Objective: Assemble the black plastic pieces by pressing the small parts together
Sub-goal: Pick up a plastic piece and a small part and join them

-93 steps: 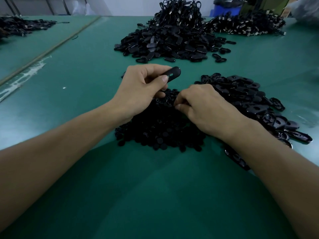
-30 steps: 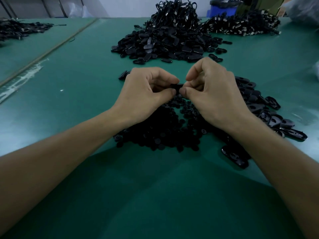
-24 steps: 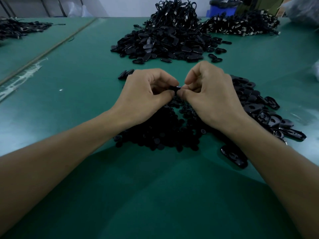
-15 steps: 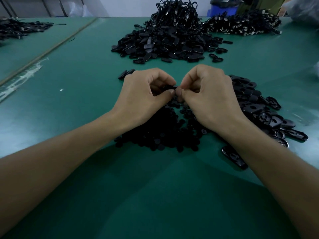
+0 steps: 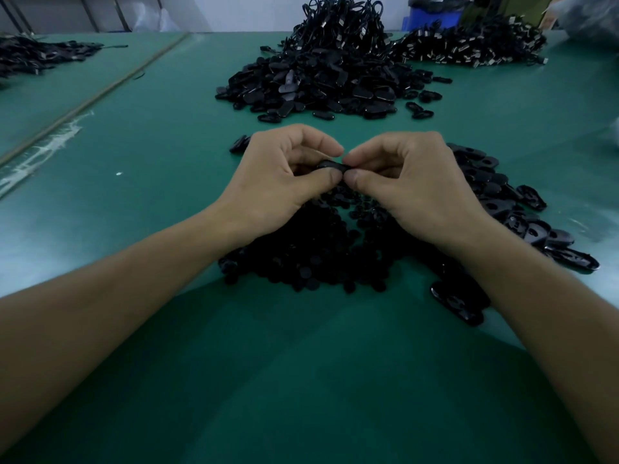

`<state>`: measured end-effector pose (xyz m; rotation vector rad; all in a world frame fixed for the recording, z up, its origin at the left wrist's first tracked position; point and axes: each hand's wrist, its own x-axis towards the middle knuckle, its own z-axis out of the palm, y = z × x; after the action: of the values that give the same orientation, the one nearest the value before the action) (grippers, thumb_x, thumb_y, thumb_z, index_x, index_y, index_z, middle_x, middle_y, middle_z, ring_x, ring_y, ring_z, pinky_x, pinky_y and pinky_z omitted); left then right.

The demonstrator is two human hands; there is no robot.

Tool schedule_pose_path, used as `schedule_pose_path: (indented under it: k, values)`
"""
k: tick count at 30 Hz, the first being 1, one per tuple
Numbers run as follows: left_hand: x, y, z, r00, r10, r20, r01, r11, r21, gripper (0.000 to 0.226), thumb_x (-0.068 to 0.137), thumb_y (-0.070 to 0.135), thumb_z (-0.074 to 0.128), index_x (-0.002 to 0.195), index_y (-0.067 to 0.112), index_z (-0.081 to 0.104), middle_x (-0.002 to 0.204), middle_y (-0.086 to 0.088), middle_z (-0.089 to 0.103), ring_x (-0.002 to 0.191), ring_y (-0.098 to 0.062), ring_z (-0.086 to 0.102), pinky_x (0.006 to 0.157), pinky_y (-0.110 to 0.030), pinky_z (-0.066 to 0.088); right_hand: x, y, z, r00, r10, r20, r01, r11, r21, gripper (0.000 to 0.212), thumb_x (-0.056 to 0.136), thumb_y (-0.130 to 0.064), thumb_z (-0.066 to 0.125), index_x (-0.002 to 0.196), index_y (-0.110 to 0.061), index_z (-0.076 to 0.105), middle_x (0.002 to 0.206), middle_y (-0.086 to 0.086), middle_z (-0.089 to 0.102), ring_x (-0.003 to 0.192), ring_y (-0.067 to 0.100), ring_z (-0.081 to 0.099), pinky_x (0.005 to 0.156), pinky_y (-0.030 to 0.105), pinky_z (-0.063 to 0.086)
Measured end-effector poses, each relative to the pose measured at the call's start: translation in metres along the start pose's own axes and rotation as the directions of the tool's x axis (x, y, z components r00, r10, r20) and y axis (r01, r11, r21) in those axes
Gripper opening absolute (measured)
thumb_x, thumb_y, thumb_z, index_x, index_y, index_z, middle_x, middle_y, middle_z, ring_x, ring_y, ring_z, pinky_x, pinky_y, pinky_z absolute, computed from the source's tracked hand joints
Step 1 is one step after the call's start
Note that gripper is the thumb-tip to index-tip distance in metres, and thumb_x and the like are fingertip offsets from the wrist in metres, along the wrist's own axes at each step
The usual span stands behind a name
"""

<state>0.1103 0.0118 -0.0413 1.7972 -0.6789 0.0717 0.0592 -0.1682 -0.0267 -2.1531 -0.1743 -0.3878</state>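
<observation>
Head view: both hands meet over the middle of the green desk (image 5: 301, 380), thumbs nearly touching. The left hand (image 5: 278, 182) has its fingers curled and pinches a black piece (image 5: 333, 166) between thumb and forefinger. The right hand (image 5: 412, 185) is curled too, its thumb and forefinger closed on the same piece from the other end. The piece is held above the desk and mostly hidden by the fingers, so whether a small part sits in it cannot be told.

Right under the hands lies a low heap of small parts (image 5: 311, 249), round and black, spreading toward the near edge. Just beside it, toward the right edge, lies a heap of larger flat shells (image 5: 495, 195), some with holes; the right forearm covers part of it. One shell (image 5: 239, 144) lies alone just beyond the left hand.

Toward the far edge sits a bigger far heap (image 5: 321, 85) of oval black pieces, with a tangle of cables (image 5: 341, 28) piled on its back. More cables (image 5: 469, 48) lie at the far right corner, in front of a blue bin (image 5: 432, 15). A strip (image 5: 100, 92) runs along the desk on the left, and beyond it lies another dark pile (image 5: 37, 55) near the far left corner
</observation>
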Motion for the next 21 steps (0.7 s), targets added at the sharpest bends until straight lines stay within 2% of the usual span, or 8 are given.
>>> schedule_pose_path:
  k: [3, 10, 13, 21]
  values:
    - [0.0005, -0.0003, -0.0007, 1.0, -0.014, 0.006, 0.015, 0.999, -0.035, 0.021, 0.084, 0.008, 0.075, 0.094, 0.025, 0.068, 0.079, 0.009, 0.076, 0.067, -0.001, 0.067, 0.066, -0.017, 0.052, 0.0012, 0.0034, 0.0003, 1.0, 0.018, 0.007, -0.018, 0.999, 0.035, 0.009, 0.089, -0.019, 0.075, 0.098, -0.021, 0.073, 0.087, -0.007, 0.075, 0.083, 0.003, 0.07, 0.083, 0.025, 0.057]
    - [0.0015, 0.0002, -0.0017, 0.999, -0.054, 0.001, 0.054, 0.995, -0.081, 0.019, 0.085, 0.004, 0.077, 0.094, 0.019, 0.071, 0.077, 0.004, 0.076, 0.069, -0.006, 0.07, 0.067, -0.017, 0.054, 0.0019, 0.0055, -0.0001, 0.998, 0.06, 0.031, -0.063, 0.992, 0.105, 0.007, 0.089, -0.019, 0.075, 0.094, -0.02, 0.071, 0.077, -0.003, 0.075, 0.071, 0.006, 0.071, 0.068, 0.021, 0.052]
    - [0.001, 0.0014, -0.0008, 0.998, -0.058, 0.005, 0.058, 0.995, -0.085, 0.017, 0.085, 0.003, 0.077, 0.095, 0.016, 0.072, 0.08, -0.001, 0.078, 0.07, -0.009, 0.072, 0.067, -0.019, 0.056, 0.0026, 0.0054, -0.0017, 0.998, 0.056, 0.004, -0.056, 0.995, 0.079, 0.006, 0.086, -0.021, 0.076, 0.087, -0.024, 0.071, 0.076, -0.005, 0.074, 0.07, 0.003, 0.068, 0.069, 0.023, 0.054]
    - [0.0005, 0.0043, -0.0009, 0.999, -0.05, 0.019, 0.05, 0.998, -0.025, 0.015, 0.084, 0.002, 0.078, 0.089, 0.016, 0.074, 0.079, -0.007, 0.077, 0.068, -0.015, 0.072, 0.064, -0.023, 0.058, 0.005, 0.005, 0.0016, 0.997, 0.073, -0.004, -0.073, 0.997, 0.003, 0.012, 0.083, -0.022, 0.075, 0.077, -0.028, 0.066, 0.064, -0.014, 0.066, 0.058, -0.005, 0.058, 0.059, 0.018, 0.044]
